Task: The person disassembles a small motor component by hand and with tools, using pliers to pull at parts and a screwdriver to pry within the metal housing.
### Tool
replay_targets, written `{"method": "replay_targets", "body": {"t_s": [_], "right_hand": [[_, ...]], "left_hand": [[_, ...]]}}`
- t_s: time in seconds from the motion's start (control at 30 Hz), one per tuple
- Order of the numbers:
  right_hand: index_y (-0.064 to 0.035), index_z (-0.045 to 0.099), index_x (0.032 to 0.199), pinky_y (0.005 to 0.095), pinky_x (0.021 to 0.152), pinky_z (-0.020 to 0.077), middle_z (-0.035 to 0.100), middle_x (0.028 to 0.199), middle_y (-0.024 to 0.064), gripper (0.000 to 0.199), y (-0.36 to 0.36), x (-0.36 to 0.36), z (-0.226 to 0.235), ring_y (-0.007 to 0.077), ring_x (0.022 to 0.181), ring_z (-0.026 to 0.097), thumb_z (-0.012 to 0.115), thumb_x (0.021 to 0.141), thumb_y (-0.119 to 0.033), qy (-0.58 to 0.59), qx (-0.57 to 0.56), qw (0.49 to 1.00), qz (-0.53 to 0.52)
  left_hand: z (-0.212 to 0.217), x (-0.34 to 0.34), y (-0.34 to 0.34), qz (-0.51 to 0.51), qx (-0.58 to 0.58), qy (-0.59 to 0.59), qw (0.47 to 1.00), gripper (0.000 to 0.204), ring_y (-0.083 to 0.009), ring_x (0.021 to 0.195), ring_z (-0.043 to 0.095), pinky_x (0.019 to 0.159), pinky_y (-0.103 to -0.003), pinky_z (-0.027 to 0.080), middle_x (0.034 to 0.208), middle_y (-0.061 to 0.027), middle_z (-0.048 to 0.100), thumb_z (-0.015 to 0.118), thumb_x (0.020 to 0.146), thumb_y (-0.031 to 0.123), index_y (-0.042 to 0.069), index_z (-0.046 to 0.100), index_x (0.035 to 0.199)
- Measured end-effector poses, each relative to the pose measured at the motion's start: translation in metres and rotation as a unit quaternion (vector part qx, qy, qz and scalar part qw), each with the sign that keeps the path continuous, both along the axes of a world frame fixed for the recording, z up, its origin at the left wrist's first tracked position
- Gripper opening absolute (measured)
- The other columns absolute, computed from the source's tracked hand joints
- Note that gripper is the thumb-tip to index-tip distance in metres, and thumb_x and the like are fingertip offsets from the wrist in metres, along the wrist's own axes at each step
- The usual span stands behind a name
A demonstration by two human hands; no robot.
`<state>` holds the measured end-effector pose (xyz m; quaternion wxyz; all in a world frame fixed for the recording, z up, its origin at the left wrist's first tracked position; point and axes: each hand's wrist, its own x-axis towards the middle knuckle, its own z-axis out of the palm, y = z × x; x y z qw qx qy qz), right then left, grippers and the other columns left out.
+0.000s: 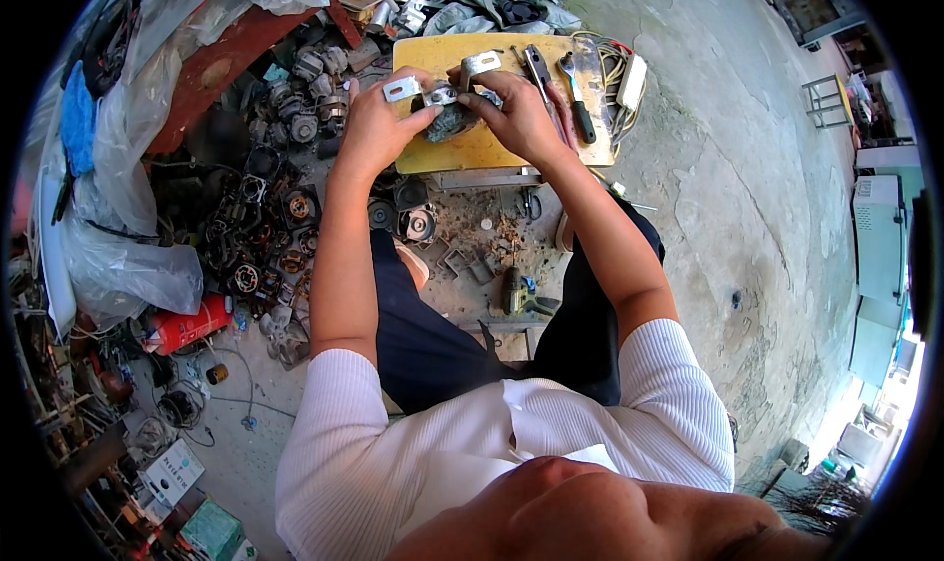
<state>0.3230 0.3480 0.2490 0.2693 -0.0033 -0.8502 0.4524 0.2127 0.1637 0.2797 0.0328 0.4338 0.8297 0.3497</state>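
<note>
Bright, even daylight lit the scene with soft shadows, sharp at centre, while fisheye bending curved edges toward a black rim, overexposed near four o'clock.

Both my hands over the yellow stool (462, 148): left hand (374, 123) & right hand (516, 118) grip a grey metal part w/ brackets (447, 104) above its top. Screwdriver (578, 94) & pliers (539, 69) lie on its right side.

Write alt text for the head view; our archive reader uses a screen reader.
Seen from above, a seated person's left hand and right hand together hold a dark motor part with metal brackets over a small yellow table. Hand tools lie on the table, and scrap motor parts cover the floor at left.
</note>
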Motion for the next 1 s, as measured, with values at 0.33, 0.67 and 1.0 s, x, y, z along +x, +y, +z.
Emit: {"method": "replay_targets", "body": {"t_s": [0.33,0.67,1.0], "right_hand": [[-0.0029,0.072,0.112,0.0407,0.087,0.0522,0.072,0.102,0.0195,0.028,0.0003,-0.0001,-0.0009,0.036,0.096,0.068,0.073,0.086,-0.01,0.007,0.005,1.0,-0.001],[-0.0025,0.072,0.113,0.0401,0.09,0.052,0.072,0.106,0.0189,0.029,0.0006,0.0006,-0.0009,0.0362,0.099,0.068,0.073,0.085,-0.009,-0.007,-0.002,1.0,0.0],[-0.0024,0.071,0.115,0.0397,0.091,0.0518,0.072,0.109,0.0184,0.03,-0.0005,0.0009,0.0004,0.0348,0.101,0.068,0.072,0.086,-0.008,-0.014,-0.022,1.0,0.007]], "left_hand": [[-0.001,0.0011,0.0004,0.012,0.014,-0.009,1.0,0.029,-0.0311,0.1,0.066,0.105,-0.041,0.037,0.103,-0.0077,0.074,0.079,0.081,0.026,0.015,0.068,0.105],[-0.0022,-0.002,0.0004,0.01,-0.008,-0.026,1.0,0.028,-0.0308,0.1,0.067,0.106,-0.044,0.036,0.103,-0.0087,0.074,0.078,0.082,0.025,0.015,0.069,0.106],[-0.002,-0.0005,-0.0003,0.002,-0.011,0.011,1.0,0.031,-0.0323,0.103,0.066,0.112,-0.049,0.029,0.104,-0.0084,0.074,0.077,0.083,0.028,0.017,0.067,0.11]]}}
